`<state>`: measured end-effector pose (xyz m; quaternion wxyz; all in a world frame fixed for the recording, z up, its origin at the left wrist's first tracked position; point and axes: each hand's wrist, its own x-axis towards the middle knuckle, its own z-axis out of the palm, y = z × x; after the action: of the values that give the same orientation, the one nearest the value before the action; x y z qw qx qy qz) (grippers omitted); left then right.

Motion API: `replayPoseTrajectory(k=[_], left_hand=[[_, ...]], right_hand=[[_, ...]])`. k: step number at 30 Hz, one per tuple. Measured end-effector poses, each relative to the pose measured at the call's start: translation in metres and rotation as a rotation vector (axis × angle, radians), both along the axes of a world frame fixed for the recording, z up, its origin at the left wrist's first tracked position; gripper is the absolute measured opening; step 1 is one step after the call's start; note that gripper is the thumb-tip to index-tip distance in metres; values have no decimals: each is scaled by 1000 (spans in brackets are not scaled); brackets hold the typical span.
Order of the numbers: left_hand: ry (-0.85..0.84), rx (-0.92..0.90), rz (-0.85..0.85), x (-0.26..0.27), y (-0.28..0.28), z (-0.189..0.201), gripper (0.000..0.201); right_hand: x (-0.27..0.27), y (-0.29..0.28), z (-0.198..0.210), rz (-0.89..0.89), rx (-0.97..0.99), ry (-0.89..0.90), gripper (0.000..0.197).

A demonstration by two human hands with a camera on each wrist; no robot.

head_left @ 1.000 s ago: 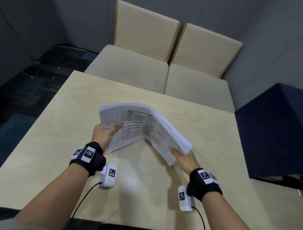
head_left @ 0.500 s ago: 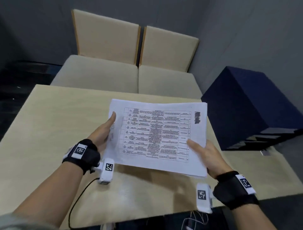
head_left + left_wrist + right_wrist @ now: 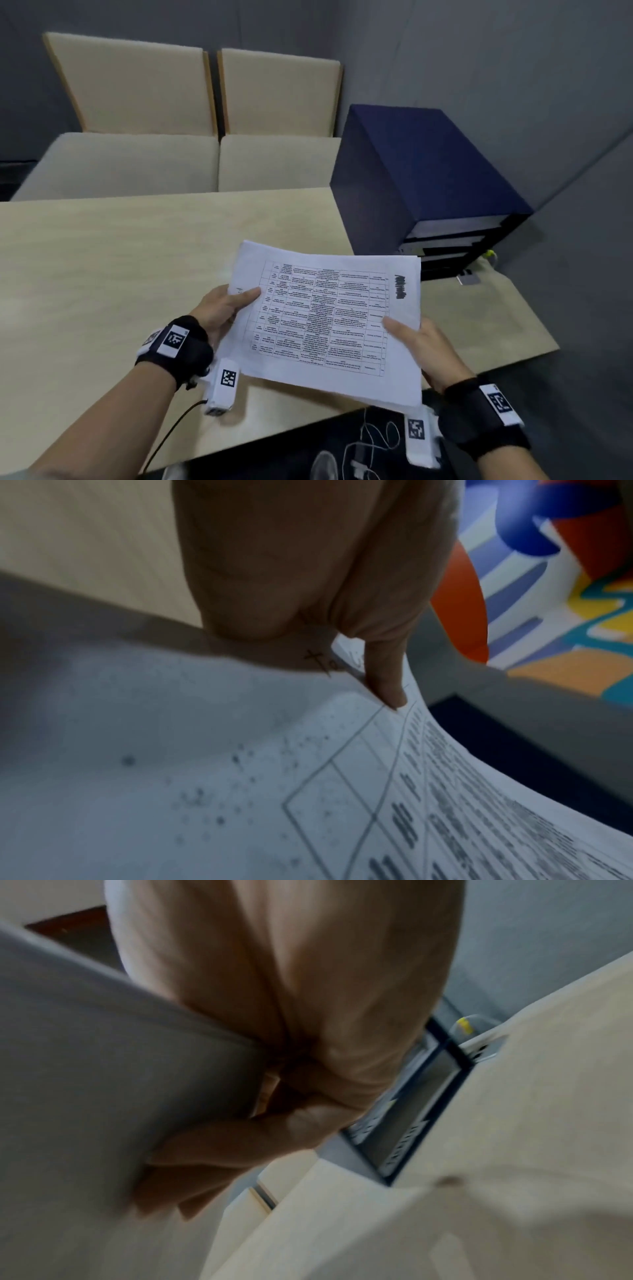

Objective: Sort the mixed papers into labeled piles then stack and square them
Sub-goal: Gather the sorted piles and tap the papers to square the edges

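Head view: paper stack (image 3: 329, 318) held over tabletop (image 3: 102, 274) near its right edge, left hand (image 3: 219, 310) and right hand (image 3: 423, 346) pinching opposite short sides, likely for carrying level. Left wrist: thumb (image 3: 385, 674) pressing printed table sheet. Right wrist: fingers (image 3: 219, 1153) curled beneath stack, supporting its weight; blurred. No labeled piles visible.

A pale wood-grain table (image 3: 102, 274) spans the view, a second light tabletop (image 3: 496, 318) just beside its right
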<state>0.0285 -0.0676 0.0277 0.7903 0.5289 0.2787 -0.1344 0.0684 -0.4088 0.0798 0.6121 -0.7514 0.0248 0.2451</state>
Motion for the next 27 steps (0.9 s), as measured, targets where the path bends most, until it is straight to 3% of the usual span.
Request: replayPoseTrajectory(k=[7,11,15,19,23,27], left_hand=[[130,136,-144,28,-140,-20,26],[206,280,-347,47,-176,-27,37],[213,313,-446,51,-204,-33,26],[195,155,-291,51,-213,-34,27],[230,238,-159,44,-199,-44,23],[248,374,-216,14,-163,-64,21]], right_hand=[[20,-159,-34,-187,-116,21,20],[27,-217,-34,-325,-122,53,20],[28,-253,-34,-421,-118,81,29],[26,-259,-36,-571,14,77,24],[35,-237,-58,-744,198,58,32],[52,-192,-84,-876,272,107,38]])
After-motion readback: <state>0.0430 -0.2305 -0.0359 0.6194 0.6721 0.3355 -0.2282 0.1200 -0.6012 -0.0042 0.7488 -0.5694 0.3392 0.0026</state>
